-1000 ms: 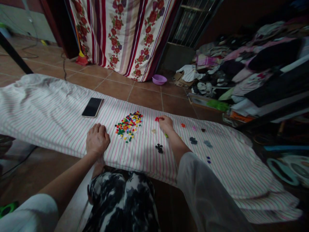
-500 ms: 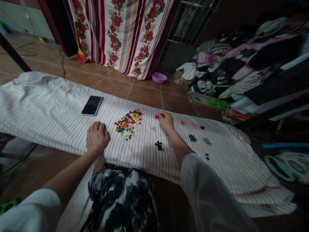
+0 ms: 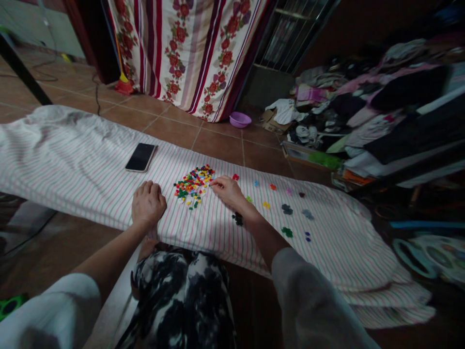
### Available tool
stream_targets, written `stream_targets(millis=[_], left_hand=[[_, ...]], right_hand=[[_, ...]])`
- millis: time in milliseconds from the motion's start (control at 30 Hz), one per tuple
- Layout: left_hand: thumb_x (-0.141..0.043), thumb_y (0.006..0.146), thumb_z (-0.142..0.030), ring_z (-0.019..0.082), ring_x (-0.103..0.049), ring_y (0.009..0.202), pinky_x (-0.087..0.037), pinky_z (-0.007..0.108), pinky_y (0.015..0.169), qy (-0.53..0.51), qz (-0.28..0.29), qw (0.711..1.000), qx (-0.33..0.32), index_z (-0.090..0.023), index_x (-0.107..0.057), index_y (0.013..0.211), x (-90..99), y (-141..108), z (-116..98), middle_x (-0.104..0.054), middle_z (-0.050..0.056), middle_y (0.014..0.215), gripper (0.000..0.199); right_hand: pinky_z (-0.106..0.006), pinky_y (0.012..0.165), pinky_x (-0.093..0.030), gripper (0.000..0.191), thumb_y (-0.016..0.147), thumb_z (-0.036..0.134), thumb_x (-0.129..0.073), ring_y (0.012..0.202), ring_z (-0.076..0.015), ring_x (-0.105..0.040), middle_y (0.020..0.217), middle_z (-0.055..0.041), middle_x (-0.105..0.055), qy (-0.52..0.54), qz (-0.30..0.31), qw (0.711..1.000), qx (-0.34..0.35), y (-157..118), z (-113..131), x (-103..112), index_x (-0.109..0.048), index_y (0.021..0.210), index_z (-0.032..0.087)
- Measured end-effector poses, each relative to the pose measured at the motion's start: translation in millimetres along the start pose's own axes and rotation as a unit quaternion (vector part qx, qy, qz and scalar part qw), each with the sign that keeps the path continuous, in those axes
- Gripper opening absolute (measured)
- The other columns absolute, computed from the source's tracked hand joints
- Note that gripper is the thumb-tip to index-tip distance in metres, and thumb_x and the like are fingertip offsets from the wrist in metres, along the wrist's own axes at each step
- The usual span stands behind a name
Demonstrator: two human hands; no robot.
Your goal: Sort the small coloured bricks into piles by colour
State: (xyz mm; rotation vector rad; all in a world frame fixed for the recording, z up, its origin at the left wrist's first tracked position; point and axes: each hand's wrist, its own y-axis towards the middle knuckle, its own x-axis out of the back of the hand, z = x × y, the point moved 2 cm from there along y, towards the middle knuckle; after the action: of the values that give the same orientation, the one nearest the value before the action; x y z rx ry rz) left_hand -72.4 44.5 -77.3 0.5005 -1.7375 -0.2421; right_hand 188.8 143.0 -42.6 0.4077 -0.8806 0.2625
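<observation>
On a striped white cloth (image 3: pixel 90 150), the right hand (image 3: pixel 228 191) is reaching to the pile of small colour bricks (image 3: pixel 194 186).
The left hand (image 3: pixel 148 203) lies on the cloth just beside the pile, its grip released, with nothing seen inside. The right fingertips (image 3: pixel 214 182) come very near the pile edge, but I cannot tell if this grip is pinching one small piece. To the right of the pile lie small groups by colour: red pieces (image 3: pixel 235 177), black pieces (image 3: pixel 238 219) just under the right hand, grey-blue pieces (image 3: pixel 286 209) and green pieces (image 3: pixel 286 232). A black smartphone (image 3: pixel 141 157) lies on the cloth, well apart from the pile. Behind, on the tiled floor (image 3: pixel 218 145), are a purple plastic basin (image 3: pixel 240 119) and a heap of clothes (image 3: pixel 363 106).
</observation>
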Motion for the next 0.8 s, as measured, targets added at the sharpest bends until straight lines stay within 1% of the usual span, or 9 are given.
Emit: stream_targets(millis=[133,233,333,500,667,800], left_hand=[[-0.043,0.087,-0.022,0.035,-0.053,0.125,-0.042,0.048,0.103,0.008,0.001,1.0,-0.002,-0.012,-0.063,0.105,1.9,0.5,-0.9,-0.062,0.02,0.127,0.029],[-0.044,0.087,-0.022,0.036,-0.053,0.125,-0.042,0.048,0.103,0.009,0.003,1.0,-0.002,-0.011,-0.063,0.106,2.0,0.6,-0.8,-0.062,0.02,0.127,0.029],[-0.044,0.087,-0.022,0.035,-0.053,0.125,-0.042,0.048,0.104,0.009,-0.001,1.0,-0.003,-0.011,-0.064,0.106,0.8,0.4,0.0,-0.062,0.02,0.128,0.029],[-0.044,0.087,-0.022,0.035,-0.053,0.125,-0.042,0.048,0.103,0.004,-0.007,1.0,-0.003,-0.011,-0.064,0.107,-1.8,-0.2,1.4,-0.062,0.019,0.127,0.03],[-0.043,0.088,-0.022,0.036,-0.052,0.126,-0.041,0.049,0.105,-0.005,-0.007,1.0,0.0,-0.01,-0.064,0.108,-2.2,-0.6,1.3,-0.061,0.021,0.128,0.031],[-0.043,0.088,-0.021,0.035,-0.052,0.126,-0.041,0.048,0.105,-0.01,-0.01,1.0,-0.001,-0.009,-0.064,0.108,-1.7,-0.5,1.0,-0.062,0.02,0.127,0.031]], right_hand=[[-0.025,0.081,-0.045,0.018,0.086,0.012,-0.061,0.085,-0.0144,-0.06,0.09,-0.0029,-0.063,-0.021,0.058,0.997,0.039,-7.3,24.5,-12.0,-0.076,0.09,0.02],[-0.025,0.08,-0.044,0.019,0.09,0.014,-0.059,0.088,-0.0149,-0.059,0.093,-0.0037,-0.061,-0.067,0.097,0.992,0.042,-10.6,37.3,-18.8,-0.076,0.095,0.02],[-0.025,0.082,-0.044,0.021,0.093,0.014,-0.056,0.092,-0.0159,-0.058,0.095,-0.0045,-0.061,-0.115,0.119,0.986,0.035,-10.9,43.2,-24.1,-0.075,0.098,0.021],[-0.026,0.086,-0.044,0.021,0.095,0.015,-0.055,0.097,-0.0169,-0.058,0.099,-0.0056,-0.061,-0.151,0.132,0.979,0.028,-7.1,45.8,-28.1,-0.074,0.102,0.021],[-0.027,0.087,-0.044,0.019,0.095,0.017,-0.056,0.1,-0.0184,-0.058,0.102,-0.007,-0.063,-0.169,0.142,0.975,0.017,-2.6,48.9,-28.2,-0.074,0.101,0.02],[-0.027,0.087,-0.044,0.018,0.094,0.017,-0.057,0.1,-0.0187,-0.059,0.103,-0.0073,-0.064,-0.177,0.138,0.974,0.005,0.0,50.3,-28.9,-0.073,0.099,0.021]])
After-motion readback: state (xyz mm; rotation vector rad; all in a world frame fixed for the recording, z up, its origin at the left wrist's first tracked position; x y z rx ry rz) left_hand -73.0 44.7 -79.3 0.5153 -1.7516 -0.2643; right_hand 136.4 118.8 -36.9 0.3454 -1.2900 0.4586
